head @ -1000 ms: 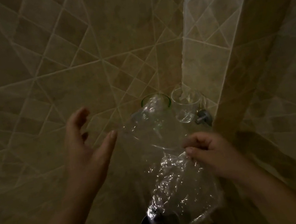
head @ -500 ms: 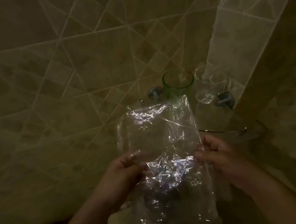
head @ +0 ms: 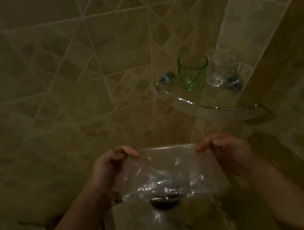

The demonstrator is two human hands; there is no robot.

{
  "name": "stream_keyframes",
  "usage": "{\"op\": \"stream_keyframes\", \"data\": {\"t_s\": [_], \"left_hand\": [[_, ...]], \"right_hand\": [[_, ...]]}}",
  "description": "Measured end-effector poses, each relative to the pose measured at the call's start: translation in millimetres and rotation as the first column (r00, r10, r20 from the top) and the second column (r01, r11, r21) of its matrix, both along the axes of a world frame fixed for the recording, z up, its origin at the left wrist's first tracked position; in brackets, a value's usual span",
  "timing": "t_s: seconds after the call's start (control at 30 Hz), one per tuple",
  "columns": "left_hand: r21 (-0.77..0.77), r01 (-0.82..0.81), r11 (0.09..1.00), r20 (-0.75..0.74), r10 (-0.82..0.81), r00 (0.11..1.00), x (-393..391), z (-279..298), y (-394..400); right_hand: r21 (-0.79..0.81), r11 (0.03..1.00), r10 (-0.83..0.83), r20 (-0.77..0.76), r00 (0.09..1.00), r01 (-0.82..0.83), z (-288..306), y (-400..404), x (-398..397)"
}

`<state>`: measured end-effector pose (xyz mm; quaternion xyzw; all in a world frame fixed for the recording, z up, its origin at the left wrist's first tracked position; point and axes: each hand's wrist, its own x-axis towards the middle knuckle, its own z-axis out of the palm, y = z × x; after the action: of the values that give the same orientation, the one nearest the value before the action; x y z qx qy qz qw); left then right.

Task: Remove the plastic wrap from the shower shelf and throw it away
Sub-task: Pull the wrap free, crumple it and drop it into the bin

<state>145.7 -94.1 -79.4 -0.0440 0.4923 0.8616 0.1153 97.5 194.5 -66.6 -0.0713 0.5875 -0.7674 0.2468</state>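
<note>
Wrap position: plastic wrap (head: 168, 172) hangs below the glass shelf (head: 215, 107), clear of it.
Long axis: stretched hand to hand.
Left hand (head: 112, 170): pinching its left top corner.
Right hand (head: 229, 154): pinching its right top corner.
Nearer hand: neither; both already grip.

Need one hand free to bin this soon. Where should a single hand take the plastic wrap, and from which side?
Probably the top edge at its middle, coming from above. The wrap hangs as a limp sheet, stretched flat between the left hand and right hand, which pinch its upper corners. That taut edge is the only firm line; the crinkled lower part hangs loose and would likely slip or bunch.
</note>
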Motion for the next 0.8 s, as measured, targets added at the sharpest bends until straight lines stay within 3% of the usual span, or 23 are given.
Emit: {"op": "stream_keyframes", "data": {"t_s": [0.07, 0.13, 0.23, 0.33, 0.37, 0.47, 0.53, 0.67, 0.8], "left_hand": [[-0.052, 0.010, 0.999, 0.065, -0.006, 0.998, 11, -10, -11], [-0.178, 0.044, 0.983, 0.037, -0.038, 0.999, 18, -23, -22], [-0.236, -0.029, 0.971, 0.115, 0.058, 0.992, 18, -46, -28], [-0.321, -0.250, 0.913, 0.325, 0.354, 0.877, 27, -71, -22], [-0.333, -0.247, 0.910, 0.360, 0.365, 0.859, 36, -81, -15], [-0.126, 0.006, 0.992, 0.491, 0.058, 0.869, 65, -93, 22], [-0.023, 0.075, 0.997, 0.558, -0.050, 0.828, 71, -108, 46], [-0.049, -0.109, 0.993, 0.667, 0.114, 0.737, 60, -146, 64], [-0.133, -0.117, 0.984, 0.694, 0.177, 0.698, 47, -200, 60]], "right_hand": [[0.219, 0.975, 0.046, -0.049, 0.998, -0.034, -7, -5, 11], [0.391, 0.916, 0.132, -0.094, 0.987, -0.085, -15, -11, 23], [0.491, 0.869, -0.002, -0.121, 0.993, 0.062, -35, -22, 37], [0.495, 0.815, -0.307, -0.071, 0.949, 0.301, -66, -37, 47], [0.484, 0.804, -0.386, -0.019, 0.923, 0.346, -78, -43, 51], [0.476, 0.778, -0.512, 0.103, 0.853, 0.410, -107, -59, 62], [0.451, 0.791, -0.534, 0.177, 0.827, 0.414, -125, -67, 69], [0.452, 0.815, -0.518, 0.289, 0.805, 0.363, -167, -64, 72], [0.516, 0.838, -0.416, 0.394, 0.819, 0.177, -218, -53, 65]]}}
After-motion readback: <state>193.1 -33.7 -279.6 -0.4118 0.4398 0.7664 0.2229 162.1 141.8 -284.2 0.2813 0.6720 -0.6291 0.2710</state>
